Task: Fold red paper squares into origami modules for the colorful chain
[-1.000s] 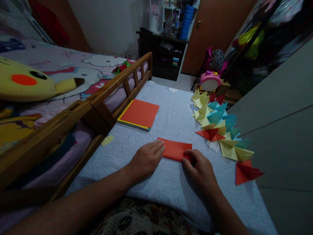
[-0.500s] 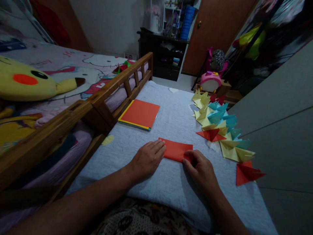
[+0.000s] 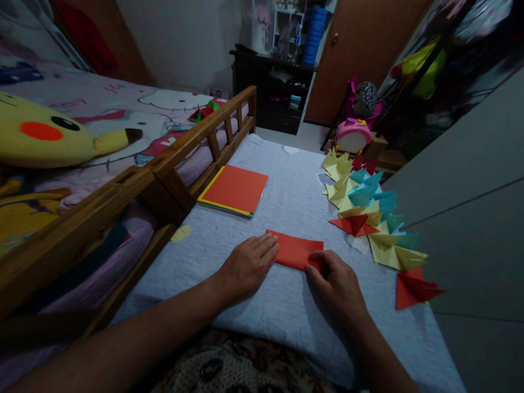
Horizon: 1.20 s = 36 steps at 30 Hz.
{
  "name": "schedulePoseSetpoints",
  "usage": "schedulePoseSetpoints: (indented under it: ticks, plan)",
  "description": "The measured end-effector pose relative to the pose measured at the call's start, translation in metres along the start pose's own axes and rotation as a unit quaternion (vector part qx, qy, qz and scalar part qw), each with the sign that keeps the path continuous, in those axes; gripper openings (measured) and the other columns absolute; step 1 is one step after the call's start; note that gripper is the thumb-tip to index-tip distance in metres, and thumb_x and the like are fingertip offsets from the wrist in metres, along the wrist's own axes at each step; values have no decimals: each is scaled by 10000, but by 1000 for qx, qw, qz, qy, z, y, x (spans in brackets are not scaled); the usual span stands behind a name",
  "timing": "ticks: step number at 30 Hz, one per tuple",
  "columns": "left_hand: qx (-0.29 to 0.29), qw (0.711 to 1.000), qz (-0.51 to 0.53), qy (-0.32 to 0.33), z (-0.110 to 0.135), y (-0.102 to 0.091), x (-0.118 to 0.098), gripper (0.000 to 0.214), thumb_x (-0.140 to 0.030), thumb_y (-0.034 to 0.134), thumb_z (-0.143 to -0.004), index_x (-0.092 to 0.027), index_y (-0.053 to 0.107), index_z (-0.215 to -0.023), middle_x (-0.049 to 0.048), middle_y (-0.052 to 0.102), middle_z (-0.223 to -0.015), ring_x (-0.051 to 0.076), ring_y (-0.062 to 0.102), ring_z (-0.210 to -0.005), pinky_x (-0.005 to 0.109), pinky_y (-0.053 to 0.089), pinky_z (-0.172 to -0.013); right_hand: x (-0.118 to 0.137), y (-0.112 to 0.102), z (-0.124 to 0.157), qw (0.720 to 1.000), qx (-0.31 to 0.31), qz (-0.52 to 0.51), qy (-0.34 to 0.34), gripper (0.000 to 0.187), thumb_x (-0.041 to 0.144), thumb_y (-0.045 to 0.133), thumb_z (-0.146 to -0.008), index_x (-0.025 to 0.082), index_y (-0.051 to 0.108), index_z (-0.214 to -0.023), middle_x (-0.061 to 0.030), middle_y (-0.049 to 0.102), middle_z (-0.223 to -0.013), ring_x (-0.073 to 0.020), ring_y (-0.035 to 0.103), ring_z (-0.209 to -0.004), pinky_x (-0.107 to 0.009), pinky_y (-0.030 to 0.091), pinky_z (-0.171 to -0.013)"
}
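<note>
Looking left of the left hand's grip: bed with printed cover, well apart, fenced off by a wooden rail. Right of the right hand's grip, well apart: grey cabinet front. Under both grips: pale quilted surface, running away towards a brown door and a dark shelf unit far beyond the grips. On the bed, far left of the left grip: yellow plush toy with a red cheek. Beyond and right of the right grip: row of folded paper pieces, yellow, teal and red, along the surface's right edge. Just right of that grip, apart from it: one red folded piece. Beyond the left grip, near the rail: stack of square sheets, orange on top. Between the two grips and touching both: folded orange paper, lying flat. Left hand palm down, grip apart, fingers stretched out side by side, fingertips resting on the paper's left end. Right hand with fingers curled down onto the paper's near right corner; pinching the edge or only pressing it, cannot tell. Left of the left grip, near the rail's foot: small yellow scrap
</note>
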State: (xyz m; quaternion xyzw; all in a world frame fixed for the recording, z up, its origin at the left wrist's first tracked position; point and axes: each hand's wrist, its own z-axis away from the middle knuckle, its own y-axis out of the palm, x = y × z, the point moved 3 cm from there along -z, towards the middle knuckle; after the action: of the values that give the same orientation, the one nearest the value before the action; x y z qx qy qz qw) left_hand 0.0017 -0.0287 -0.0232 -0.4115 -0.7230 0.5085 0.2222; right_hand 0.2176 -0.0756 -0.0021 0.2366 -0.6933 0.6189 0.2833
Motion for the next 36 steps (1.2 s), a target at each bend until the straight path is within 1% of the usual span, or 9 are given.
schedulePoseSetpoints:
  ticks: [6,12,16,20,25,32,36]
  plan:
    - [3,1000,-4,-3,1,0,0,323,-137,446,-1008,-76,622,-1271,175,656,-1329,275,621,-1242,440,534,-1040,0,0,0,1000,11,0,5,226,330,584,-824,186,682,-968,-68,699,-871,-209,631,-748,-335,478,-700]
    - [-8,1000,-7,-3,-1,-2,-1,305,-141,452,-1009,-69,632,-1244,172,668,-1309,274,638,-1210,437,544,-1024,0,0,0,1000,6,-4,-1,219,329,582,-825,190,679,-964,-67,700,-869,-208,630,-749,-338,483,-707]
    - [-9,1000,-8,-5,-1,-2,-1,306,-148,461,-1005,-68,633,-1246,172,668,-1307,283,626,-1227,444,541,-1027,0,0,0,1000,6,-6,2,218,337,586,-820,193,680,-955,-65,700,-859,-210,635,-744,-334,485,-696]
    - [-8,1000,-10,-11,-2,-3,-2,308,-167,455,-1011,-77,638,-1242,170,671,-1299,293,619,-1227,462,543,-1016,-1,1,0,1000,3,-7,-4,215,339,580,-830,202,680,-962,-65,705,-884,-213,642,-770,-336,491,-715]
    - [3,999,-20,-26,-3,-5,-2,304,-189,451,-1014,-87,641,-1228,172,668,-1295,289,633,-1195,450,548,-996,-3,1,0,1000,4,-5,-2,222,349,578,-833,200,686,-958,-64,706,-872,-212,640,-753,-332,490,-699]
    - [-1,999,-25,-29,-3,-4,-2,293,-204,459,-1012,-90,634,-1217,184,665,-1291,290,636,-1191,449,544,-994,-2,1,0,1000,10,-1,2,229,346,576,-845,194,681,-981,-71,707,-904,-221,647,-792,-345,492,-730]
    - [9,999,-24,-27,-1,-3,-2,284,-177,473,-996,-98,630,-1220,204,654,-1295,308,629,-1201,465,544,-995,-2,1,0,1000,6,-2,-2,200,329,576,-850,201,676,-967,-68,708,-906,-219,651,-802,-343,495,-734]
